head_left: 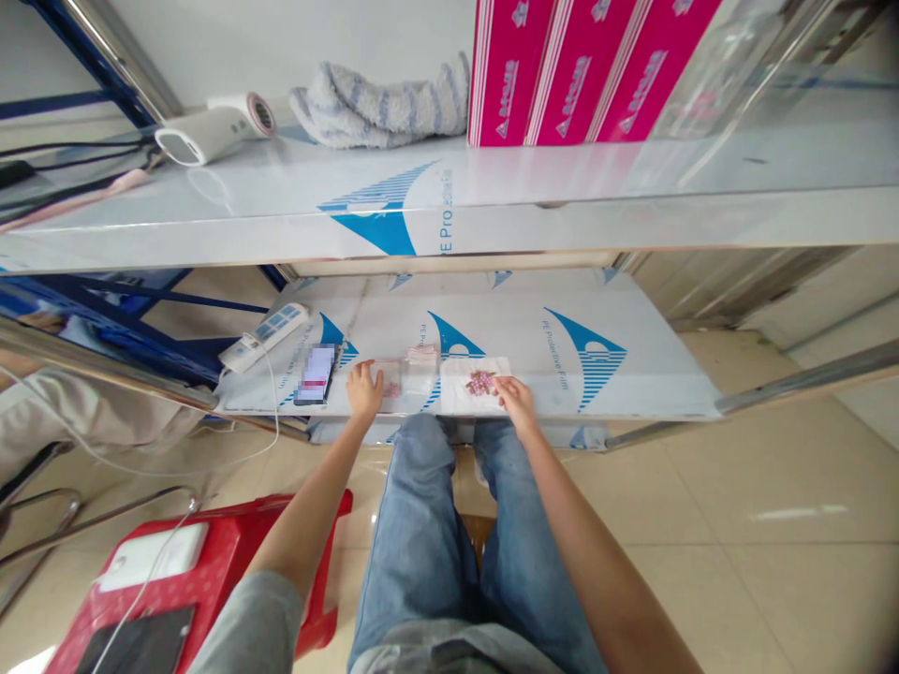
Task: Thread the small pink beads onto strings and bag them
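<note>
Inventory: my left hand (363, 393), open, resting on a clear packet (390, 379); my right hand (518, 404), open, fingertips on a white sheet (460, 386) bearing a pink beaded ornament (480, 382); film-covered shelf (492, 301) beneath.

Beside the left hand (363, 391) lay a thin, clear plastic packet (390, 377), and under the right hand (516, 402) a matt white paper sheet (467, 386). Beyond both hands, glossy white plastic film (554, 318) sheathed a smooth panel. Nearer, between them, was rough blue denim (414, 524); below the left hand, a shiny red plastic stool (211, 552).
</note>
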`<state>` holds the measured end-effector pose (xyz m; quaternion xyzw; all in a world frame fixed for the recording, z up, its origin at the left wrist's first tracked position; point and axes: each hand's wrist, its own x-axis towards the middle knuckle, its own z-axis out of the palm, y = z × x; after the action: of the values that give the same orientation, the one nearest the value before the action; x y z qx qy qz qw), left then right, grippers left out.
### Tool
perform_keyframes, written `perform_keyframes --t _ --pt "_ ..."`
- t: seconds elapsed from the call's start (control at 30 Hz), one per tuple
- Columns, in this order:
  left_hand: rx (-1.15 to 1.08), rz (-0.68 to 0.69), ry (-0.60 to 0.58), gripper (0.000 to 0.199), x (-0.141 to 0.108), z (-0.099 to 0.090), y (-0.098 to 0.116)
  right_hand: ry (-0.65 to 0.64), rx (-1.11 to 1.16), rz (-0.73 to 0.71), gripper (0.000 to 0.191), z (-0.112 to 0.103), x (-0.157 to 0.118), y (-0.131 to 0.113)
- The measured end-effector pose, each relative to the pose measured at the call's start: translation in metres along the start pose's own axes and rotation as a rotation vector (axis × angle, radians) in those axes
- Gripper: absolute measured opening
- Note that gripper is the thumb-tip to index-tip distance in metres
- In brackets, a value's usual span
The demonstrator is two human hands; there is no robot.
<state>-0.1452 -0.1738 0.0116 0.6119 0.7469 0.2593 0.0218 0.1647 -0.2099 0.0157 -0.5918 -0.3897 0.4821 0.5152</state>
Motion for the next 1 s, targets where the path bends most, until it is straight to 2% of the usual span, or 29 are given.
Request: perform_keyframes --t 0.07,0.13,0.2,0.3,0.37,0.53,0.73,0.87,1.0 --pt "0.110 0.173 -0.053 0.043 -0.006 0.001 0.003 -0.002 -0.014 -0.001 0.043 0.000 0.001 0.000" --pt "0.197 0.287 -0.145 0.047 -0.009 0.004 0.003 -0.009 -0.025 -0.007 0.043 0.000 0.001 0.000" --pt "0.267 0.326 -0.253 0.050 -0.009 0.009 0.000 -0.011 -0.028 -0.009 0.044 0.001 0.001 0.000" --pt "0.323 0.290 -0.379 0.052 -0.009 0.016 -0.006 -0.017 -0.028 -0.015 0.044 0.003 0.001 0.001" --pt "0.333 0.291 -0.375 0.053 -0.010 0.015 -0.006 -0.020 -0.032 -0.024 0.043 0.004 0.001 0.002" --pt "0.274 0.407 -0.182 0.046 -0.010 0.004 0.016 -0.016 -0.034 -0.014 0.042 0.004 0.001 0.000" --pt "0.267 0.242 -0.237 0.039 -0.001 0.010 0.052 -0.014 -0.038 -0.009 0.041 0.007 0.002 0.001" --pt "0.263 0.299 -0.269 0.034 0.009 0.015 0.068 -0.025 -0.029 -0.003 0.041 0.008 0.004 0.002" --pt "0.240 0.288 -0.349 0.028 0.017 0.017 0.075 -0.015 -0.040 0.000 0.041 0.007 0.005 0.002"
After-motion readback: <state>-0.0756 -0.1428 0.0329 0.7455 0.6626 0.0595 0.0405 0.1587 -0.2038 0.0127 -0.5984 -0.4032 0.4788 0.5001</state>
